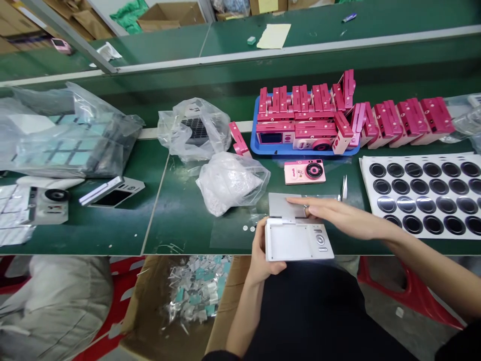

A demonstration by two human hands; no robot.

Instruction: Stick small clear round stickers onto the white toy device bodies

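My left hand (260, 250) grips a white toy-like camera (291, 241) from its left side, with the thumb along the lower edge. The camera shows a shallow recess and silver buttons on its right; a flip-up panel (277, 204) stands raised at its top edge. My right hand (323, 208) lies with fingers stretched flat against that panel, and a ring shows on one finger. Just beyond, a pink camera (304, 172) with a black lens ring rests on the green bench. Tweezers (344, 188) lie near my right wrist.
A blue tray (255, 143) of pink cameras and a further row (409, 123) line the back. Sheets of black ring stickers (370, 200) lie right. Plastic bags (233, 180) sit mid-left. Below stands a carton (146, 306) of film scraps. Someone's leg (71, 296) is at left.
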